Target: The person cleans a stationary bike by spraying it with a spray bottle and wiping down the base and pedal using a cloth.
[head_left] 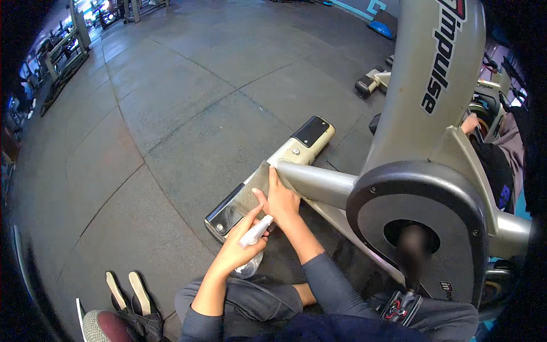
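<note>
My left hand [236, 246] is closed around a spray bottle with a white trigger head [256, 231]. Its clear body [249, 268] shows below the fingers. Just right of it, my right hand [283, 200] presses a greyish cloth [257, 181] against the beige floor bar [283, 153] of an exercise bike, its index finger stretched along the cloth's edge. The left fingertips reach close to the cloth's lower end; whether they touch it I cannot tell. Black end caps [312, 131] sit on the bar.
The bike's silver frame [410, 108], round crank cover [419, 211] and pedal [401, 308] stand at my right. Sandals [142, 302] and a maroon shoe [105, 328] lie lower left. Another person's hand [470, 123] is at far right. Dark rubber flooring [188, 114] spreads ahead.
</note>
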